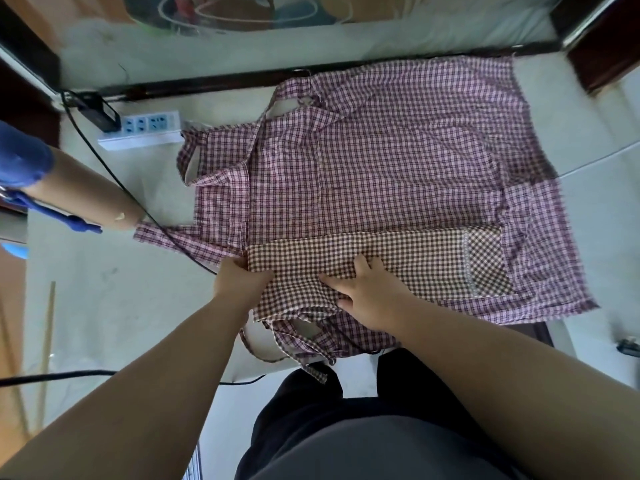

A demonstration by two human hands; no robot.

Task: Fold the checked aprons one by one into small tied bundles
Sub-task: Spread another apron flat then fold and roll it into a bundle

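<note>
On my feed I see the brown checked apron folded into a long strip. It lies across the near part of the purple checked aprons, which are spread wide over the pale surface. The left hand grips the strip's left end, its fingers curled over the edge of the cloth. The right hand presses flat on the strip just beside it, fingers straight and spread, thumb pointing toward the left hand. Loose purple ties bunch at the near edge, below both hands. Further left, a black cable runs from a white power strip across a purple tie, and a cardboard tube lies beside the cable.
</note>
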